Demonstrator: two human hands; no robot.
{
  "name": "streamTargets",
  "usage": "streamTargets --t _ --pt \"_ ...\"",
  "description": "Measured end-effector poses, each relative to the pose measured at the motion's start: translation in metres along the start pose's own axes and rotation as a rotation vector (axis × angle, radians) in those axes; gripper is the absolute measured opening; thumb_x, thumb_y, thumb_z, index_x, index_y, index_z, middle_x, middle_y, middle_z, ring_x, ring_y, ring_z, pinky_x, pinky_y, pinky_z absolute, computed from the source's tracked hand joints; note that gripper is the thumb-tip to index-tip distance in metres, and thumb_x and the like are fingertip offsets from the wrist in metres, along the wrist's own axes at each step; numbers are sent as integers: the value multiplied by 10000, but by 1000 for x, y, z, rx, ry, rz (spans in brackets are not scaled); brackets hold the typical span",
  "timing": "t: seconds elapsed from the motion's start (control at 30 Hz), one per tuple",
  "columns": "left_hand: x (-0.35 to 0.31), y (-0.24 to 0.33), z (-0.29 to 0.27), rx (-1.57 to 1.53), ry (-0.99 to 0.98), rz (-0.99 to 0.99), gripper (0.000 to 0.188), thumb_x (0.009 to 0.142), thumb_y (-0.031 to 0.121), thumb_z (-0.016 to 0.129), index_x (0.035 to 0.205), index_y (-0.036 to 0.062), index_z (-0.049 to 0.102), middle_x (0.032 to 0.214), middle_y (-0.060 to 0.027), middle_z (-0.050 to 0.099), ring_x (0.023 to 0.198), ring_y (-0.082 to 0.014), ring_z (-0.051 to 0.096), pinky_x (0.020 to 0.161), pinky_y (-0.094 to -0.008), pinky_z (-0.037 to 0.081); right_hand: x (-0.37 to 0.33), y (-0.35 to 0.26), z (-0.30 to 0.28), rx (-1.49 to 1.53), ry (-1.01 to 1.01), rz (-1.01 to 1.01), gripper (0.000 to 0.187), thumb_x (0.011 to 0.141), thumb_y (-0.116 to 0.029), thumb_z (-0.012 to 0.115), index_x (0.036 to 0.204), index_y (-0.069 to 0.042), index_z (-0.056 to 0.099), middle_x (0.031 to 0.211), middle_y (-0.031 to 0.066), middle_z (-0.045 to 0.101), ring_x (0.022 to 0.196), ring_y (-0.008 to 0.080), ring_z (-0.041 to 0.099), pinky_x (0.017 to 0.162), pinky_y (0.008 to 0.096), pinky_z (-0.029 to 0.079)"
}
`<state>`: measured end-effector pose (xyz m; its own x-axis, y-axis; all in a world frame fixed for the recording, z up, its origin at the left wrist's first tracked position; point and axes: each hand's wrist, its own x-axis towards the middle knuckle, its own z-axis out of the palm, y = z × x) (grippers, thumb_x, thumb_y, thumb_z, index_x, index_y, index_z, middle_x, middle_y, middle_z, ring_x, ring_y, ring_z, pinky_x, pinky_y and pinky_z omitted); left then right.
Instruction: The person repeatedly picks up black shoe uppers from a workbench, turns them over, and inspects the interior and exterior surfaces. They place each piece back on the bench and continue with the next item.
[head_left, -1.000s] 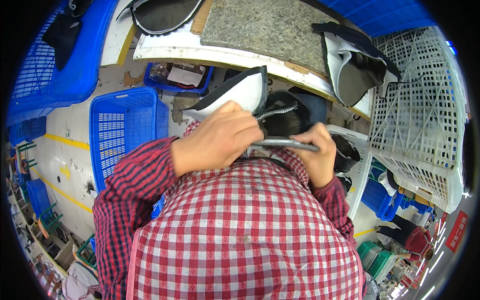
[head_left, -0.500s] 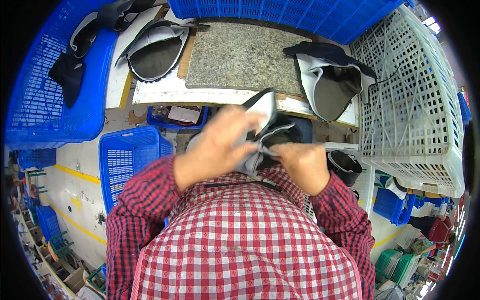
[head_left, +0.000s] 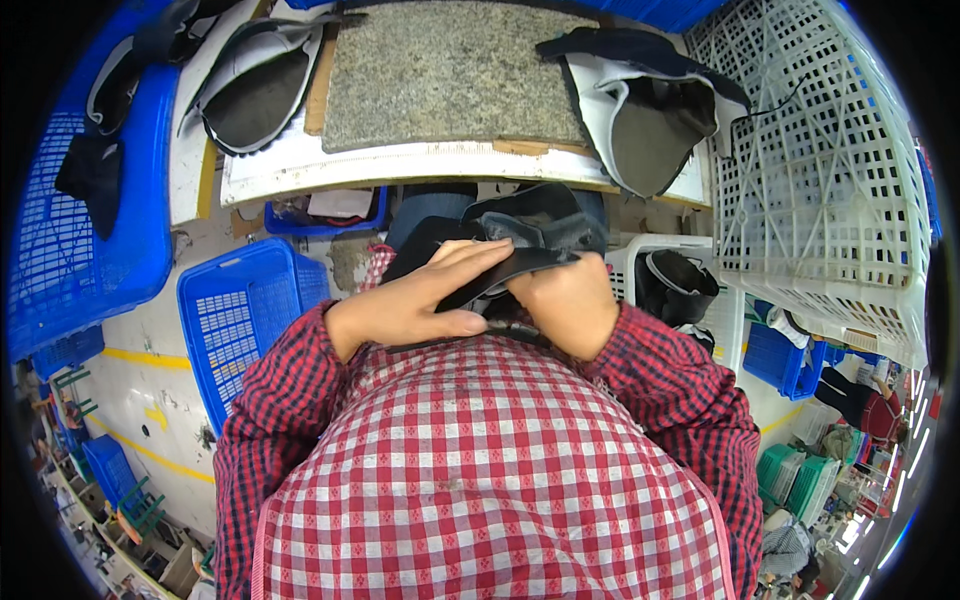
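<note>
A black shoe upper (head_left: 530, 228) with a dark grey lining is held in front of my apron, below the front edge of the bench. My right hand (head_left: 568, 302) is closed in a fist on its right side, fingers curled round the edge and partly hidden by it. On the near left side of the upper, my left hand (head_left: 425, 298) lies with long, straight fingers against the black material, its thumb apart from them. Two similar uppers with white and dark linings lie on the bench, a left one (head_left: 258, 102) and a right one (head_left: 655, 130).
A grey stone slab (head_left: 450, 85) sits on the white bench (head_left: 400, 165). Blue crates stand at the left, one (head_left: 235, 330) on the floor and a larger one (head_left: 145, 215) holding black pieces. A tall white crate (head_left: 815, 190) is at the right, with a lower white bin (head_left: 725, 310) beneath.
The upper has turned from its white side to its black side. My left hand has come down and flattened onto it. My right hand still grips the edge. The whole view has shifted slightly.
</note>
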<state>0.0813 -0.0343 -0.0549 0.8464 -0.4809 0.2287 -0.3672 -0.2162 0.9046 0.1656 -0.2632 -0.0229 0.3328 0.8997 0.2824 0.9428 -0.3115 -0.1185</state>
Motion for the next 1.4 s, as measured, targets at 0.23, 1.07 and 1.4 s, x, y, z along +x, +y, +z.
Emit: streamTargets --t 0.23,1.07,1.4 --pt "20 -27 2 -1 519 -353 457 883 165 833 1300 91 662 1250 -64 573 1074 -195 590 947 -316 497 12 -3 3 35 2 -105 67 762 -124 681 808 -136 728 783 23 703 671 209 708 579 350 552" --pt "-30 -17 37 477 579 1 335 875 -25 675 1202 11 736 1209 -157 754 1107 -322 746 968 -404 612 83 103 36 848 -835 73 364 913 -255 799 1215 -56 761 934 107 789 821 182 732 784 327 577" --pt "-31 -34 24 259 -204 -303 171 893 52 697 1044 73 775 1274 -45 729 1301 -218 616 1235 -437 333 75 90 38 581 -862 88 385 866 -312 812 1162 -70 771 950 189 757 895 370 725 848 437 549"
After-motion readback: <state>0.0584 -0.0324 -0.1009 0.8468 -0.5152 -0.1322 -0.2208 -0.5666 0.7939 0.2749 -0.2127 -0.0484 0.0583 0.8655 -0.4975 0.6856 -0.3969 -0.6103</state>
